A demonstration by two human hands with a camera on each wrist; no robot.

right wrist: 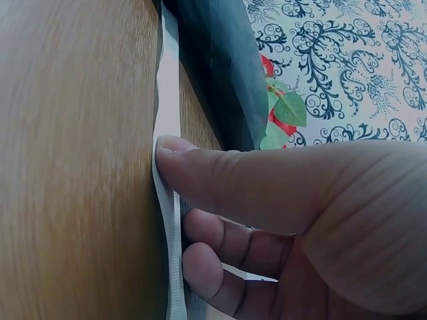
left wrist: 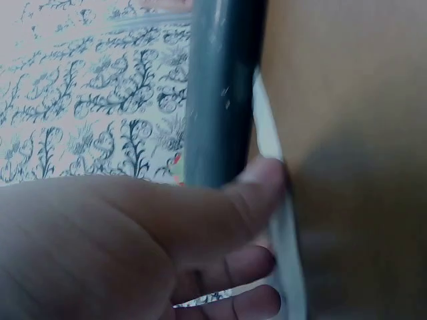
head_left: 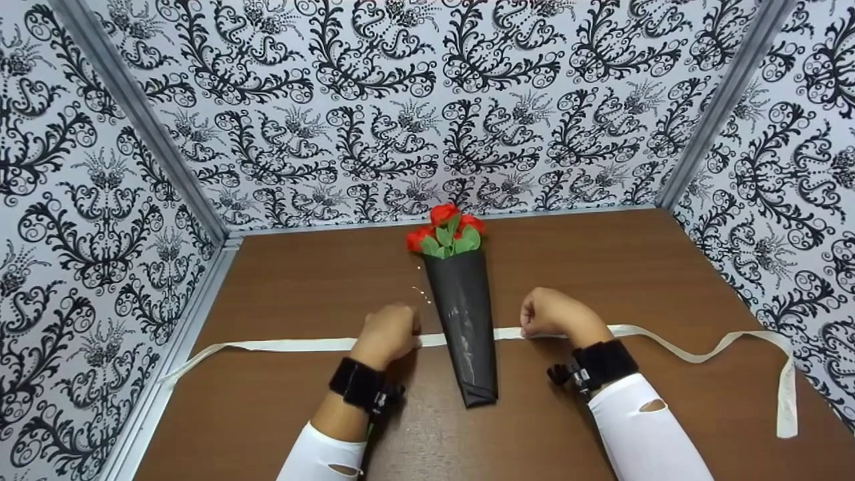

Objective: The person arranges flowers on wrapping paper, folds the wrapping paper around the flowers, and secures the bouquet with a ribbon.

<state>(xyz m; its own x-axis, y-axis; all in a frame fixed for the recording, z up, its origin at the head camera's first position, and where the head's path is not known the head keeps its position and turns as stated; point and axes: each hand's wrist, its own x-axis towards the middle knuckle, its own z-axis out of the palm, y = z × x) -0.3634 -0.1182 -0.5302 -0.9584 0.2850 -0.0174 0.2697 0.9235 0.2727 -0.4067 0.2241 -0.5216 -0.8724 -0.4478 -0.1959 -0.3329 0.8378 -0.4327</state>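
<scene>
A bouquet in a black wrapper (head_left: 465, 321) lies on the table, its red roses (head_left: 443, 215) and green leaves pointing away from me. A long cream ribbon (head_left: 287, 345) runs crosswise beneath the wrapper and emerges on both sides. Just left of the bouquet, my left hand (head_left: 389, 334) pinches the ribbon between thumb and curled fingers. On the other side my right hand (head_left: 554, 312) grips it a little farther from the wrapper. The right wrist view shows the thumb (right wrist: 220, 177) pressed on the ribbon (right wrist: 169, 100), with the fingers curled behind.
The brown tabletop (head_left: 320, 280) meets a patterned wall (head_left: 401, 120) at the back. Patterned panels also stand left and right, with grey metal posts (head_left: 715, 107) at the corners. The ribbon's loose right end hangs toward the near side; small white specks lie beside the wrapper.
</scene>
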